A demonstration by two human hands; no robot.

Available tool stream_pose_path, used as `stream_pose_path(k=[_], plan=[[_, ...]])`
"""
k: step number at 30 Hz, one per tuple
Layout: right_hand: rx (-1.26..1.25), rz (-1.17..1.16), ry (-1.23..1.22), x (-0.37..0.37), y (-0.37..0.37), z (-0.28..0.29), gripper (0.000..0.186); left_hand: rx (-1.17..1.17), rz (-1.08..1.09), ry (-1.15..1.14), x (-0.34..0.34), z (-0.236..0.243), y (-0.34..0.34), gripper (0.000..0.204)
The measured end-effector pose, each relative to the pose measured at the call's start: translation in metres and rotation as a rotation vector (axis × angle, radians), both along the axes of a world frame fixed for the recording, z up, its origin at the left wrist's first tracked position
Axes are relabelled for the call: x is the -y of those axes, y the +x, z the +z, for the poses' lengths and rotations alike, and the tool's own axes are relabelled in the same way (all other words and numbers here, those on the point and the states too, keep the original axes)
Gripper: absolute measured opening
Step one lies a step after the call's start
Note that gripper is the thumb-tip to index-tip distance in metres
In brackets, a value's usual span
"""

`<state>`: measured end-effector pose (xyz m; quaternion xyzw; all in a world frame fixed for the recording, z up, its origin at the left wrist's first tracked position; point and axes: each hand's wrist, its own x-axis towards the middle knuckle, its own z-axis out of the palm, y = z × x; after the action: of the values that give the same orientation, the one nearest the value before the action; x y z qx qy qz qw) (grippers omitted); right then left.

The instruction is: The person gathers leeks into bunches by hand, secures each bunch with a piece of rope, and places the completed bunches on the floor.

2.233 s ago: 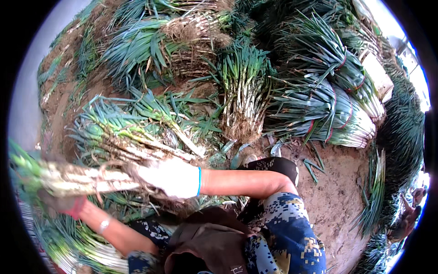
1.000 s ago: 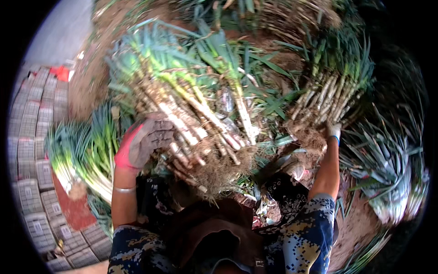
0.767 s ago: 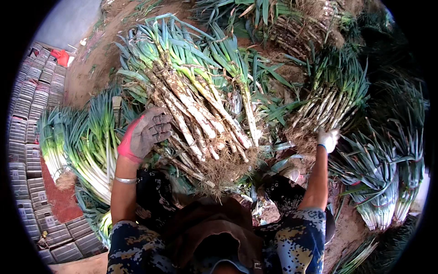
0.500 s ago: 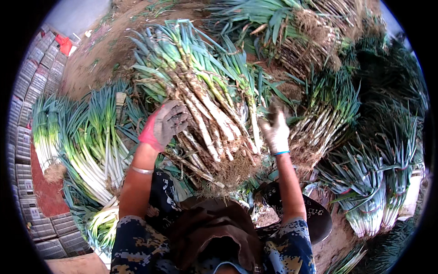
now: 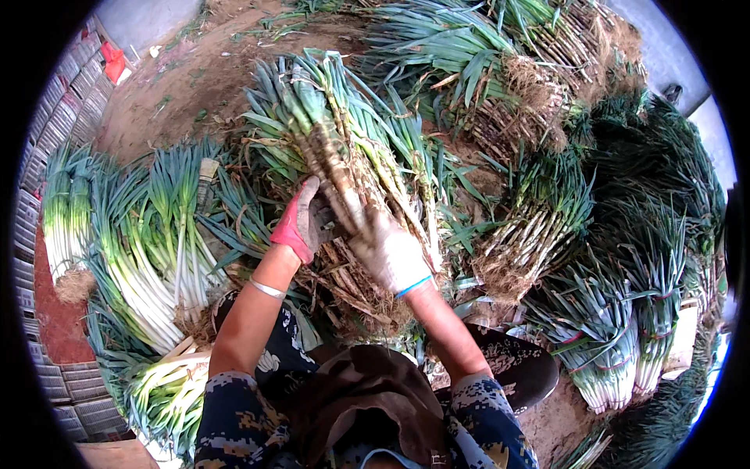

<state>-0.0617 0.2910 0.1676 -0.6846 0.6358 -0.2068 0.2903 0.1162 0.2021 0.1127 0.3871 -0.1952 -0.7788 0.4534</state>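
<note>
A big heap of green onions (image 5: 367,164) lies in front of me, leaves pointing away, brown roots toward me. My right hand (image 5: 388,252), in a white glove with a blue band at the cuff, is closed around the lower ends of a few soil-stained stalks on top; it is blurred by motion. Those stalks (image 5: 332,168) are also smeared. Just left of them is my left hand (image 5: 303,223), in a red glove with a dark palm. Its thumb stands apart from the cupped fingers, whose tips are partly hidden by the stalks.
Cleaned, white-stemmed green onions (image 5: 160,258) lie at left, near stacked crates (image 5: 55,117). Banded bundles (image 5: 613,344) lie at right. Untrimmed, rooty bundles (image 5: 508,102) are piled at the far right. Bare soil (image 5: 195,94) shows at the far left.
My right hand has moved left and inward from beside the heap onto the stalks and closed on them. My left hand has shifted slightly right. The upper stalks have shifted, and the view has moved slightly.
</note>
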Motion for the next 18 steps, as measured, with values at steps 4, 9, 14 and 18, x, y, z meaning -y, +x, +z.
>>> stream_pose_path(k=[4, 9, 14, 18], plan=[[0.010, 0.108, -0.182, -0.032, 0.020, -0.030, 0.067, -0.012, -0.020, -0.021, -0.007, 0.001, -0.013, 0.040], [0.240, -0.228, -0.355, -0.018, -0.026, -0.040, 0.045, 0.086, 0.058, 0.076, -0.006, 0.005, 0.002, 0.035], [0.061, -0.294, -0.287, 0.005, -0.055, -0.082, 0.062, -0.013, 0.063, 0.074, 0.003, -0.002, -0.006, 0.039], [0.067, -0.266, -0.056, 0.001, -0.036, -0.089, 0.068, 0.215, 0.159, -0.098, 0.013, -0.037, 0.020, 0.051]])
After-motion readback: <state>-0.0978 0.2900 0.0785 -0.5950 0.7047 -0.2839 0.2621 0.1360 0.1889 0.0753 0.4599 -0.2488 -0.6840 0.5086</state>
